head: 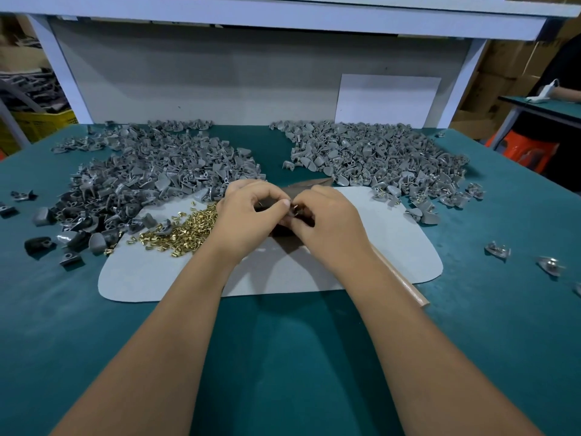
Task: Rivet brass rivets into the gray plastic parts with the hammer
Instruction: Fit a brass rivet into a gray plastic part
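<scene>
At frame centre, the left hand [251,212] and right hand [323,218] are both pinching a small gray plastic part [294,212], probably seating a rivet. Brass rivets [185,229] are lying centre-left on the worktop [314,357]; the hammer handle [405,286] is resting lower right.

Both forearms are bare to the frame's edge, the left hand [248,212] and right hand [327,221] ungloved.

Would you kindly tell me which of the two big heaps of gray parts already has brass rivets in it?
The right-hand heap: brass glints among its parts, while the left-hand heap looks plain gray.
</scene>
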